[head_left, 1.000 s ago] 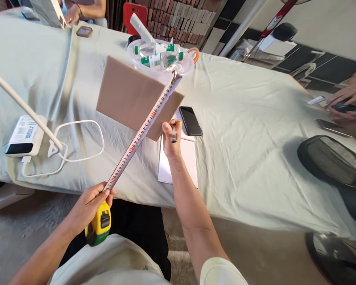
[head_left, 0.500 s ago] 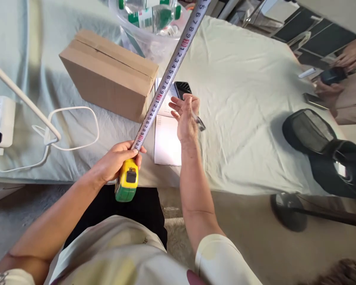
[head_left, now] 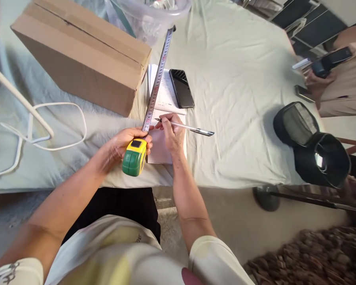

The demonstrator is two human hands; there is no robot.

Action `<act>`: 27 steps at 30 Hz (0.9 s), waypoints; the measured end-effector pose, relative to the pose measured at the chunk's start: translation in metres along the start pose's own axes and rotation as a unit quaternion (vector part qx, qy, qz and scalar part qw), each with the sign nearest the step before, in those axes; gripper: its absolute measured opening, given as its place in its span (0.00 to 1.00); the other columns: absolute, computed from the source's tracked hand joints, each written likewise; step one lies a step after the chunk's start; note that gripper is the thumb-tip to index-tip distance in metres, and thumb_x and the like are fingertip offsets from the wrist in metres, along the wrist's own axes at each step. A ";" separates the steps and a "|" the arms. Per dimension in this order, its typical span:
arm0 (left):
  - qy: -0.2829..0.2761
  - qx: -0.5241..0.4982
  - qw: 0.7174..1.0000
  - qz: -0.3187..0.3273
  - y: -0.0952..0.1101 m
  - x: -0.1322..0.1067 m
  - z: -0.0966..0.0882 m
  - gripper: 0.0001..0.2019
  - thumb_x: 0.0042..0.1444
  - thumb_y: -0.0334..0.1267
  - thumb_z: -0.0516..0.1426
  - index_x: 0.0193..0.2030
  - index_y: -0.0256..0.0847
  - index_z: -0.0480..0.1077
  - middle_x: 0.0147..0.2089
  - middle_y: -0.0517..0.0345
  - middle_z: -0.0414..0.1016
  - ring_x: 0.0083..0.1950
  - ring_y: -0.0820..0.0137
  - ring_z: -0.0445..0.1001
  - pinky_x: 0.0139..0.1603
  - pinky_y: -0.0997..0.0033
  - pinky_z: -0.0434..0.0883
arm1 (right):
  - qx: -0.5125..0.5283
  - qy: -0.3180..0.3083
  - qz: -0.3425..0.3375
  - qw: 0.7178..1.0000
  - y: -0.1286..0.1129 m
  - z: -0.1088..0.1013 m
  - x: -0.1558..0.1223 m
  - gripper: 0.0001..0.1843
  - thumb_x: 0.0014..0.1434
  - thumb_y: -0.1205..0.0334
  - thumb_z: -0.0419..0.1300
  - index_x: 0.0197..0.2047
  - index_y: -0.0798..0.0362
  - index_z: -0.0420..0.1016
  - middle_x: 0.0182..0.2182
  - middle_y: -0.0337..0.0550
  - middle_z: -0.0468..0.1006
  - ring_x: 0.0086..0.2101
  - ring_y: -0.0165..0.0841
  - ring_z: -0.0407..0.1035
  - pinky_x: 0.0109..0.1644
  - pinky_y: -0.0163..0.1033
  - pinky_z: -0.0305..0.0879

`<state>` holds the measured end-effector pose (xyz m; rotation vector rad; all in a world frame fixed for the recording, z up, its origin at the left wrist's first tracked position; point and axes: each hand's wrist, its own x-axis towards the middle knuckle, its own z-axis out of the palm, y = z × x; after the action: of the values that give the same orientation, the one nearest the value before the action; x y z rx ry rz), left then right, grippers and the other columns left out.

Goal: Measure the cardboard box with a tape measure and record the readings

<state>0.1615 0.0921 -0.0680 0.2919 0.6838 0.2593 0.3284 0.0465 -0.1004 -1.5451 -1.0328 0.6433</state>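
My left hand (head_left: 127,139) is closed round a yellow and green tape measure (head_left: 133,157) at the table's near edge. Its tape blade (head_left: 158,79) runs out away from me, past the corner of a brown cardboard box (head_left: 80,55). My right hand (head_left: 171,130) pinches a silver pen (head_left: 186,127), its tip on a white notepad (head_left: 163,101) that lies under both hands. A black phone (head_left: 181,88) lies on the notepad's far right corner.
A clear plastic tub (head_left: 150,18) stands behind the box. A white cable (head_left: 52,136) and a white lamp arm (head_left: 17,99) lie at left on the pale green tablecloth (head_left: 240,91). At right are a black chair (head_left: 311,144) and another person's hand with a phone (head_left: 326,63).
The box went from tilted up under the tape to resting on the table. The tape has drawn in shorter. My right hand opened, then came down with the pen onto the notepad.
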 end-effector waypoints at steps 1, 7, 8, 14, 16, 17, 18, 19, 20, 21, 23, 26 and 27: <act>-0.002 -0.002 1.000 -0.005 0.000 0.000 0.000 0.08 0.60 0.26 0.53 0.42 0.37 0.72 0.23 0.60 0.69 0.25 0.70 0.73 0.28 0.70 0.74 | -0.002 0.004 0.003 1.000 0.000 0.002 0.000 0.13 0.65 0.47 0.58 0.34 0.45 0.71 0.25 0.34 0.75 0.29 0.32 0.72 0.40 0.42 0.69; -0.013 -0.019 1.000 -0.013 0.002 -0.002 -0.002 0.05 0.60 0.28 0.55 0.38 0.37 0.71 0.24 0.59 0.69 0.26 0.69 0.73 0.30 0.69 0.75 | -0.036 -0.002 -0.002 0.999 0.006 0.006 0.002 0.11 0.65 0.52 0.58 0.32 0.44 0.66 0.23 0.33 0.73 0.27 0.33 0.70 0.40 0.44 0.68; -0.012 -0.019 1.000 -0.015 0.002 -0.002 -0.002 0.04 0.59 0.28 0.55 0.37 0.37 0.71 0.24 0.59 0.69 0.26 0.69 0.73 0.30 0.69 0.76 | -0.042 -0.007 -0.005 0.999 0.007 0.006 0.003 0.10 0.65 0.53 0.57 0.32 0.45 0.65 0.23 0.33 0.73 0.27 0.33 0.70 0.40 0.44 0.68; -0.008 -0.029 1.000 -0.008 0.002 -0.002 0.000 0.05 0.59 0.26 0.54 0.36 0.37 0.71 0.24 0.59 0.69 0.25 0.70 0.72 0.29 0.71 0.74 | -0.053 -0.012 0.000 0.999 0.008 0.005 0.003 0.10 0.66 0.51 0.56 0.34 0.45 0.65 0.24 0.32 0.73 0.28 0.32 0.70 0.41 0.44 0.68; -0.004 -0.031 0.999 -0.005 0.002 -0.002 0.001 0.05 0.59 0.26 0.54 0.36 0.37 0.71 0.24 0.59 0.69 0.25 0.70 0.71 0.29 0.71 0.74 | -0.049 -0.015 0.004 0.999 0.009 0.005 0.003 0.11 0.66 0.50 0.56 0.34 0.45 0.65 0.24 0.32 0.73 0.28 0.32 0.70 0.41 0.44 0.68; -0.003 -0.031 1.000 -0.003 0.002 -0.002 0.001 0.05 0.59 0.26 0.54 0.36 0.37 0.70 0.24 0.59 0.69 0.25 0.70 0.71 0.29 0.71 0.74 | -0.047 -0.015 0.005 0.999 0.009 0.005 0.003 0.11 0.66 0.50 0.56 0.34 0.45 0.65 0.24 0.32 0.73 0.29 0.32 0.70 0.41 0.44 0.68; -0.003 -0.030 1.000 -0.003 0.002 -0.002 0.001 0.05 0.59 0.26 0.54 0.36 0.37 0.70 0.24 0.59 0.69 0.25 0.70 0.71 0.29 0.71 0.74 | -0.045 -0.015 0.005 0.999 0.010 0.005 0.003 0.11 0.66 0.49 0.56 0.34 0.45 0.65 0.23 0.32 0.73 0.29 0.33 0.70 0.41 0.44 0.68; -0.003 -0.029 1.000 -0.003 0.002 -0.002 0.001 0.05 0.59 0.26 0.54 0.36 0.37 0.70 0.24 0.59 0.69 0.25 0.70 0.71 0.29 0.71 0.74 | -0.046 -0.015 0.004 0.999 0.010 0.005 0.003 0.11 0.66 0.49 0.56 0.34 0.45 0.65 0.23 0.31 0.73 0.29 0.33 0.70 0.41 0.44 0.68; -0.004 -0.028 1.000 -0.003 0.002 -0.002 0.001 0.05 0.59 0.27 0.54 0.36 0.38 0.70 0.24 0.59 0.69 0.25 0.70 0.71 0.29 0.71 0.74 | -0.048 -0.015 0.001 0.999 0.010 0.005 0.003 0.11 0.66 0.49 0.56 0.34 0.45 0.65 0.24 0.32 0.73 0.28 0.33 0.70 0.41 0.44 0.68; -0.004 -0.027 1.000 -0.002 0.002 -0.002 0.001 0.05 0.59 0.27 0.54 0.36 0.38 0.70 0.24 0.59 0.69 0.25 0.70 0.71 0.29 0.71 0.74 | -0.053 -0.015 -0.002 0.998 0.011 0.005 0.003 0.11 0.66 0.50 0.56 0.34 0.45 0.65 0.24 0.32 0.73 0.28 0.34 0.70 0.41 0.45 0.68; -0.005 -0.026 1.000 -0.002 0.001 -0.002 0.001 0.04 0.59 0.27 0.54 0.37 0.38 0.70 0.24 0.60 0.69 0.25 0.70 0.71 0.29 0.72 0.74 | -0.063 -0.017 -0.009 0.998 0.011 0.005 0.003 0.10 0.66 0.51 0.55 0.34 0.44 0.65 0.24 0.32 0.74 0.28 0.34 0.71 0.41 0.46 0.68; -0.004 -0.024 1.000 -0.001 0.001 -0.002 0.000 0.04 0.59 0.27 0.54 0.37 0.38 0.70 0.24 0.60 0.69 0.25 0.70 0.71 0.30 0.71 0.74 | -0.071 -0.021 -0.016 0.997 0.010 0.005 0.004 0.09 0.67 0.54 0.55 0.34 0.44 0.65 0.24 0.33 0.74 0.29 0.35 0.71 0.42 0.46 0.67; -0.004 -0.022 1.000 -0.001 0.001 -0.002 0.000 0.05 0.60 0.27 0.54 0.38 0.38 0.70 0.24 0.59 0.69 0.25 0.70 0.71 0.30 0.70 0.75 | -0.071 -0.022 -0.016 0.997 0.010 0.005 0.004 0.09 0.67 0.54 0.55 0.34 0.44 0.65 0.24 0.34 0.74 0.29 0.35 0.71 0.42 0.46 0.67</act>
<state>0.1601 0.0925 -0.0664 0.2503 0.6703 0.2713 0.3287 0.0519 -0.1107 -1.6399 -1.1566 0.5941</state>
